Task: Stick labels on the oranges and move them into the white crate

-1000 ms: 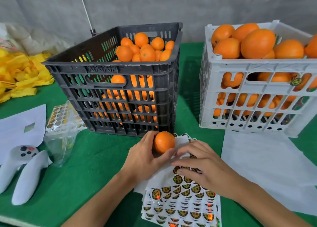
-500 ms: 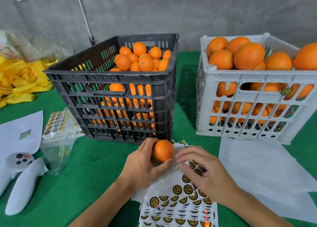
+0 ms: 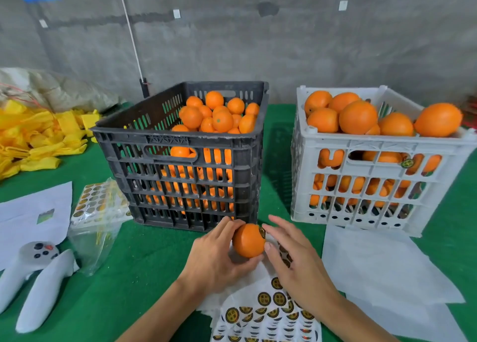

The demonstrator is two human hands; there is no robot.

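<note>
Gold-and-black label sheets lie nearest on the green desk, under both wrists. Just beyond, the left hand has its grip curled round an orange. The right hand is spread with straight fingers, fingertips pressing a label onto the orange's upper right side. Behind stand the black crate of oranges and, to its right, the white crate, heaped full.

Two bare forearms, no sleeves, left hand, right hand, short plain fingernails
</note>
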